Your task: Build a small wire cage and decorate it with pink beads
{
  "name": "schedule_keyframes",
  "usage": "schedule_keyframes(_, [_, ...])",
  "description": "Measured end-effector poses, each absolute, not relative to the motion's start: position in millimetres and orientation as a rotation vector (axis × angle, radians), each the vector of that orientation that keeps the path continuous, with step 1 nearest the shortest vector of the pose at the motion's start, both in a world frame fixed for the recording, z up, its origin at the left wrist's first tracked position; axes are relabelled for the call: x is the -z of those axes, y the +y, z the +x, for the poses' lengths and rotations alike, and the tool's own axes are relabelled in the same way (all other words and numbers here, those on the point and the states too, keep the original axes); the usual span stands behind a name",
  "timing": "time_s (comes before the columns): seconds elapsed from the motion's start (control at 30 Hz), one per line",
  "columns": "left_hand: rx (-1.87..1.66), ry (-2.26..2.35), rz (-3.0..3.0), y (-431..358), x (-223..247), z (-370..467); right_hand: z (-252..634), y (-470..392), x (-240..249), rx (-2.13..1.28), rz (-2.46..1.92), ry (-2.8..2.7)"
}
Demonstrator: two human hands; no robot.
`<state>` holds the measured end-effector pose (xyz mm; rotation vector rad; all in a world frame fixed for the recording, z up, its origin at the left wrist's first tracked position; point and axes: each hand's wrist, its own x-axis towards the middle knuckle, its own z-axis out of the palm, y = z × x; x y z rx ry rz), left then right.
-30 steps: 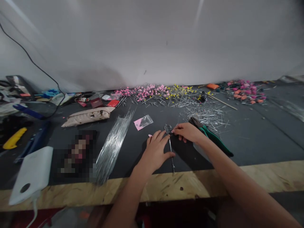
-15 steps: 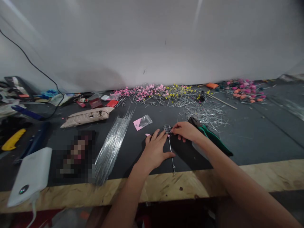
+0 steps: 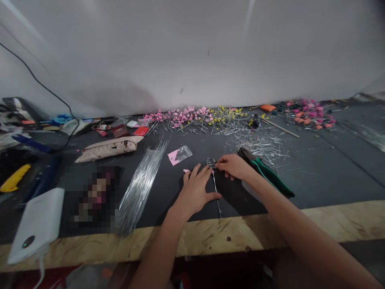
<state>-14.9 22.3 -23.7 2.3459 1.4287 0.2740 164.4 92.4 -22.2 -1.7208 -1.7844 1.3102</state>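
A thin wire piece (image 3: pixel 215 185) lies on the dark table top, with a looped, cross-wired head at its far end and a straight stem pointing toward me. My left hand (image 3: pixel 195 192) rests flat with fingers spread, its fingertips by the left side of the loop and its thumb on the stem. At the loop's right edge, the thumb and forefinger of my right hand (image 3: pixel 236 165) are pinched together; exactly what part they grip is too small to see. A bit of pink (image 3: pixel 187 171) shows beside my left fingers. Green-handled pliers (image 3: pixel 269 174) lie behind my right wrist.
Straight wires (image 3: pixel 142 180) lie bundled at left. Pink-tipped wires (image 3: pixel 186 116), yellow-tipped wires (image 3: pixel 228 114) and loose wire bits (image 3: pixel 260 142) are heaped along the wall. A small plastic bag (image 3: pixel 179 155), a beige pouch (image 3: pixel 110 148) and a white power bank (image 3: pixel 37 224) also lie here.
The whole view has shifted very slightly. Both hands hold almost the same positions at the wire piece.
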Motion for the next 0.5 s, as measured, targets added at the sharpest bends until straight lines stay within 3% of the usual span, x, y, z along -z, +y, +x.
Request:
schedule_keyframes(0.33, [-0.317, 1.419, 2.326, 21.0, 21.8, -13.9, 165.7, 93.7, 26.6, -1.330, -1.701, -1.716])
schedule_keyframes(0.5, [-0.521, 1.526, 2.293, 19.6, 9.7, -28.4, 167.0, 89.4, 24.6, -1.431, -1.619, -1.606])
